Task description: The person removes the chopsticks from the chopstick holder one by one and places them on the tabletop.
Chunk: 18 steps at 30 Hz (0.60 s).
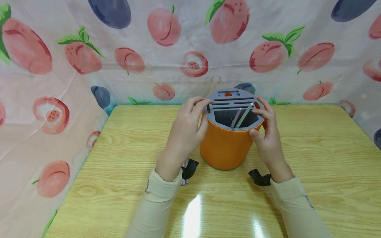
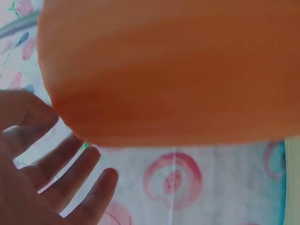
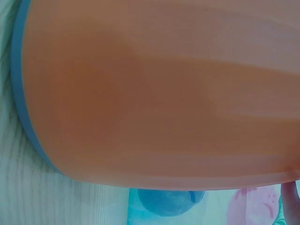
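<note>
A round orange bin (image 1: 224, 148) with a grey slotted top (image 1: 235, 99) stands toward the back of the table. Two thin sticks, one pale green (image 1: 244, 115) and one mauve (image 1: 236, 117), lean in its wide front opening. My left hand (image 1: 187, 127) is at the left rim, fingertips over the grey top and thumb near the outer side. In the left wrist view its fingers are spread loosely beside the orange wall (image 2: 173, 75). My right hand (image 1: 269, 138) grips the right rim, fingers over the top and thumb outside. Little of it shows in the right wrist view.
Beneath my left wrist lies a small pinkish object (image 1: 184, 182), mostly hidden. Black curved wrist mounts (image 1: 190, 169) jut out from both sleeves. Behind the wood-grain table (image 1: 125, 148) hangs a fruit-printed cloth (image 1: 134, 82), close behind the bin.
</note>
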{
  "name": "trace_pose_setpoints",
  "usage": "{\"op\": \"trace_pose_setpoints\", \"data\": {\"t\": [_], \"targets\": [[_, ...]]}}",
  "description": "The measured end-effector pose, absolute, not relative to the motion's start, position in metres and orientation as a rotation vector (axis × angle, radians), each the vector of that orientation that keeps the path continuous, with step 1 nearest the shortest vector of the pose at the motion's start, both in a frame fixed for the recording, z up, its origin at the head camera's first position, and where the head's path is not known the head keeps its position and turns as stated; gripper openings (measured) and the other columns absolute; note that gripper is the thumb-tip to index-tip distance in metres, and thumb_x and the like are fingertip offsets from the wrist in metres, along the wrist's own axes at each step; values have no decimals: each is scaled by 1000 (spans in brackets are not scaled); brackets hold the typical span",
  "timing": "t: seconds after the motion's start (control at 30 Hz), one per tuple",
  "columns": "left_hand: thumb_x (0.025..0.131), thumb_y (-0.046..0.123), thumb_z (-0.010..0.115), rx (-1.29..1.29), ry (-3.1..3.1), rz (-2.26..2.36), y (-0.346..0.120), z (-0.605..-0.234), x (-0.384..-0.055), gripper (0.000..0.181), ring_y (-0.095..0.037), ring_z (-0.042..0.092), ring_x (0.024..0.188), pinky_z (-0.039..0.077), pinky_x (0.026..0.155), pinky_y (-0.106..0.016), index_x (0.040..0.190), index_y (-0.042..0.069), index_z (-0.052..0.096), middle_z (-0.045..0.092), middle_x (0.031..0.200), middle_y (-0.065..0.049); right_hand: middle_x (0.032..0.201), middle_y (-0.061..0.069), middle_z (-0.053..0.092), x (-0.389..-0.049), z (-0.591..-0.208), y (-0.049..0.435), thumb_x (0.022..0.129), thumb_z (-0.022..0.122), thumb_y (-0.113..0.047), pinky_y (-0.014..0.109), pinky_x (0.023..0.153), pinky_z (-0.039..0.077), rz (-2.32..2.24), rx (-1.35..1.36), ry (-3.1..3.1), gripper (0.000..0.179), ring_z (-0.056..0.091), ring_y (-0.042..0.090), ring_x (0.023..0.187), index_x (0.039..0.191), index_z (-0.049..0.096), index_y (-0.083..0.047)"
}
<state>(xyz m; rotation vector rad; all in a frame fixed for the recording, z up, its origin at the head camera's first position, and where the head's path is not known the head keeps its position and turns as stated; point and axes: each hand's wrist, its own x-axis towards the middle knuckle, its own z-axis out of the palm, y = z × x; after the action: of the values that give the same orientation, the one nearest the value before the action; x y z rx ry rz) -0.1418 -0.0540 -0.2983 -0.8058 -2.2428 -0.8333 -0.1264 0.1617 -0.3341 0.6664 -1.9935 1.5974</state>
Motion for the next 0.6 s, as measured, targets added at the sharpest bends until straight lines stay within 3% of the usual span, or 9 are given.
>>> {"op": "trace_pose_setpoints", "data": {"t": [0.2,0.33,0.47,0.6], "targets": [[88,31,55,-1010,-2243,-802,-40,-297,-132,43,-17,41,112,32,96,-34,126,13,47,47,122,-2,145,11,17,-125,-336,164,84,55,-46,27,99,26,1570,672,-1996,70,22,27,129,121,36,9],[88,39,52,-1094,-2343,-708,-33,-296,-126,47,-14,36,119,18,103,-46,130,17,45,49,123,3,144,12,17,-125,-337,164,83,55,-47,27,98,27,1567,684,-1985,71,22,27,129,121,36,10],[90,40,49,-1096,-2415,-710,-31,-297,-122,45,-9,37,117,6,105,-50,128,17,48,53,118,6,144,11,18,-125,-337,163,83,55,-47,28,99,26,1566,685,-1985,71,22,26,129,121,37,9],[91,33,50,-1085,-2363,-800,-30,-298,-122,35,-8,44,109,5,105,-49,119,13,56,58,110,5,144,11,18,-125,-336,164,83,55,-47,28,100,25,1562,693,-1982,70,22,26,129,121,37,9]]}}
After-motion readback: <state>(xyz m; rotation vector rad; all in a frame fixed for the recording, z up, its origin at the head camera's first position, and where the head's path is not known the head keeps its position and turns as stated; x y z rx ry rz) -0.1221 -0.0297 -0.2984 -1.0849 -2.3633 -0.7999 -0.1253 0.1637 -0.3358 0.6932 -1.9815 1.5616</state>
